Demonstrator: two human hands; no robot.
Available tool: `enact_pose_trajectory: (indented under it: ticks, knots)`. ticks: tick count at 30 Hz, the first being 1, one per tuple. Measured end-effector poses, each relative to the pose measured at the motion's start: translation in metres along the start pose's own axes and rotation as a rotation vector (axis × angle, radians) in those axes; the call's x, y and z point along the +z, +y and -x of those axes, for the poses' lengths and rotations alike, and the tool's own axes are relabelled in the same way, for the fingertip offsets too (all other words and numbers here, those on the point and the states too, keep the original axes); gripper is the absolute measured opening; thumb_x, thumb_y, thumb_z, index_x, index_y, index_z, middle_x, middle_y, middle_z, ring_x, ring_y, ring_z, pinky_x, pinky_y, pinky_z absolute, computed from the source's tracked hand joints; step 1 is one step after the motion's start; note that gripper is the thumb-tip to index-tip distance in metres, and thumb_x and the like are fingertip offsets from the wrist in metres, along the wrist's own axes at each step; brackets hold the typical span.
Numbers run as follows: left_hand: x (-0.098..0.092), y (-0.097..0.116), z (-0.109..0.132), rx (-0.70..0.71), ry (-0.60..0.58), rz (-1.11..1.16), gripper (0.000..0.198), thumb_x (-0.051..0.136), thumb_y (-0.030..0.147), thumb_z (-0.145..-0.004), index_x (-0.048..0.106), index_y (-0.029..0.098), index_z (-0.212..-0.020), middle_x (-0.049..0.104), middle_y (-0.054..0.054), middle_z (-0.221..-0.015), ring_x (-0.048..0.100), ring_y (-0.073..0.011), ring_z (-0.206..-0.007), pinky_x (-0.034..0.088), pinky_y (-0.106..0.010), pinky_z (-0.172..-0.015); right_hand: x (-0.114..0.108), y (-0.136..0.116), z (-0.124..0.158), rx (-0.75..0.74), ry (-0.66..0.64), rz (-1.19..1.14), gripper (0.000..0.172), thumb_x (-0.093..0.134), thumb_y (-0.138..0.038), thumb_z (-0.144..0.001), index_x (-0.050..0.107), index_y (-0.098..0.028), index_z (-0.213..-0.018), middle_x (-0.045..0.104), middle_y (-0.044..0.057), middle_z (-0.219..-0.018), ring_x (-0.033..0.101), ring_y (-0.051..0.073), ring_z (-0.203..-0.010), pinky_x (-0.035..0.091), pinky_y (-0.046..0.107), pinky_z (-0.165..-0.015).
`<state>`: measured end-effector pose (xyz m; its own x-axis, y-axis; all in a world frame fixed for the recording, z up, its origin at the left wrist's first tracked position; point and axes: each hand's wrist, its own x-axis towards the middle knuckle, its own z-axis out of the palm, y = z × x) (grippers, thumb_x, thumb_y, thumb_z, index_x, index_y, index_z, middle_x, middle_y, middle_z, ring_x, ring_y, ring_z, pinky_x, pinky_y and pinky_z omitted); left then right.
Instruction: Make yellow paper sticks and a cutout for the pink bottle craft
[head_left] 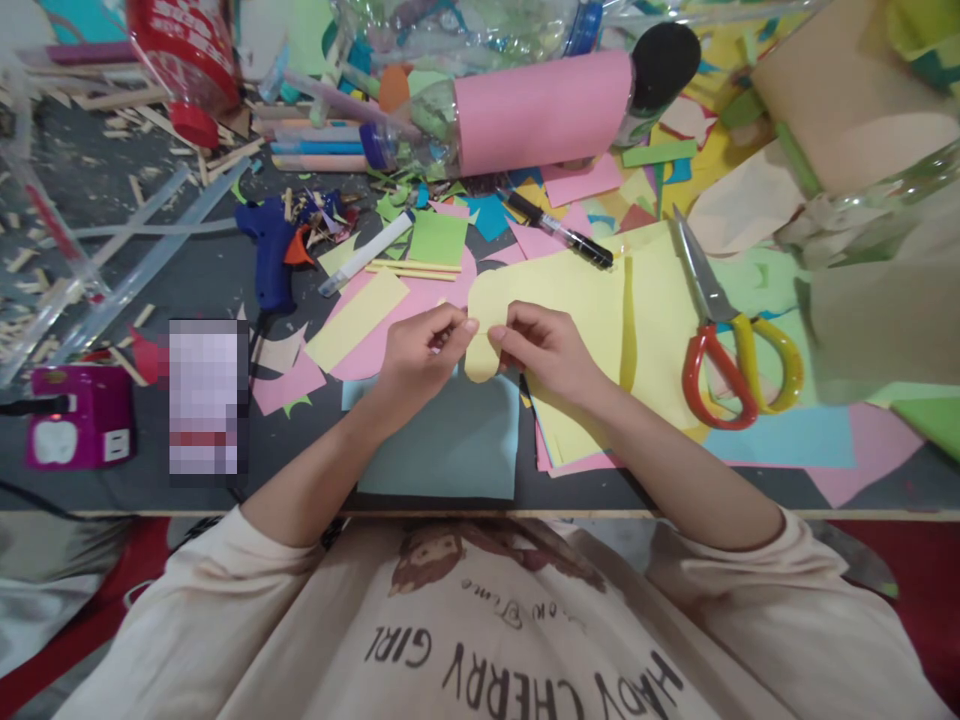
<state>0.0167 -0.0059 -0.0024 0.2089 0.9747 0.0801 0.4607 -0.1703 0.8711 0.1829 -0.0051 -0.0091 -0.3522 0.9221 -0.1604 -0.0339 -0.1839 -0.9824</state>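
Note:
Between both hands is a small yellow paper piece (pixel 481 362) with a rounded lower end. My left hand (pixel 426 348) is closed, thumb and forefinger pinching its left side. My right hand (pixel 544 345) pinches the right side in the same way. Below the hands lies a light blue paper sheet (pixel 442 440) near the table's front edge. Larger yellow paper sheets (pixel 585 330) spread out to the right, beside and partly under my right hand. Pink paper (pixel 375 345) and a yellow paper strip (pixel 358 318) lie left of my left hand.
Scissors (pixel 724 340) with red and yellow handles lie at right. A black marker (pixel 562 230), a white pen (pixel 367 252) and a blue glue gun (pixel 270 250) lie beyond the hands. A pink-wrapped bottle (pixel 544 112) lies farther back. A purple box (pixel 81 417) stands at left.

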Motion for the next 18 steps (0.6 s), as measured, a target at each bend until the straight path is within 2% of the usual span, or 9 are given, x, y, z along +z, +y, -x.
enact_pose_trajectory:
  ticks: [4,10,18]
  knots:
    - [-0.0021,0.0001,0.0,-0.027,-0.045,0.059,0.032,0.041,0.035,-0.091,0.045,0.02,-0.063,0.049,0.002,-0.056,0.046,-0.0104,-0.053,0.037,-0.023,-0.053,-0.0001,0.0009,0.0001,0.016,0.001,-0.024,0.045,0.07,-0.057,-0.075,0.048,-0.02,-0.062,0.049,-0.007,-0.051,0.043,0.006,-0.045,0.035,0.023,-0.048]
    - [0.0004,0.0003,-0.0004,-0.039,-0.019,0.041,0.022,0.052,0.03,-0.082,0.044,0.02,-0.063,0.043,0.005,-0.054,0.038,-0.0081,-0.049,0.034,-0.021,-0.049,-0.0008,0.0025,-0.0005,0.019,-0.019,-0.009,0.047,0.067,-0.061,-0.075,0.047,-0.02,-0.062,0.048,-0.007,-0.052,0.046,0.007,-0.046,0.035,0.023,-0.048]
    - [-0.0014,-0.0009,-0.0001,-0.044,0.035,-0.016,0.025,0.051,0.033,-0.085,0.044,0.021,-0.064,0.045,0.004,-0.054,0.04,-0.0087,-0.051,0.033,-0.021,-0.048,-0.0011,-0.0018,-0.0001,-0.002,0.023,-0.037,0.045,0.064,-0.062,-0.077,0.054,-0.02,-0.068,0.055,-0.005,-0.053,0.048,0.007,-0.045,0.037,0.022,-0.045]
